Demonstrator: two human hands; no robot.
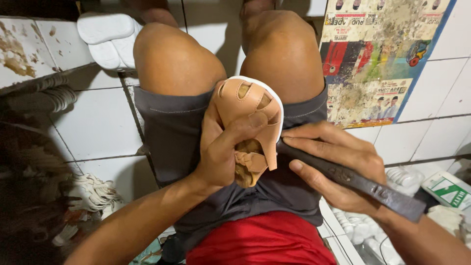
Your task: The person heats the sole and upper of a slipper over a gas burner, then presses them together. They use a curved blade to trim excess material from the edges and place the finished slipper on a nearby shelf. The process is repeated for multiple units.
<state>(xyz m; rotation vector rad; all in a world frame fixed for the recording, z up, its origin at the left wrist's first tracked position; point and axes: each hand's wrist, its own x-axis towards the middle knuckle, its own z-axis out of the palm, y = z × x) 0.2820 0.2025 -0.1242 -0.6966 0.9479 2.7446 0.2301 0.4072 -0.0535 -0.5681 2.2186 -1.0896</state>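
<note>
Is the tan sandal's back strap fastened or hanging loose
Cannot tell. The left hand wraps the tan sandal, and its straps bunch below the thumb, hiding any fastening.

A small tan leather sandal with a white sole (248,110) rests on the lap, between the knees, gripped by the left hand (223,152), whose thumb presses across its upper. Just right of the sandal, the right hand (333,162) holds a dark flat metal tool (353,181), its tip touching the sandal's sole edge. Beyond the sandal to the left lie white foam soles (108,39); beyond it to the right is a stained printed poster (378,59).
</note>
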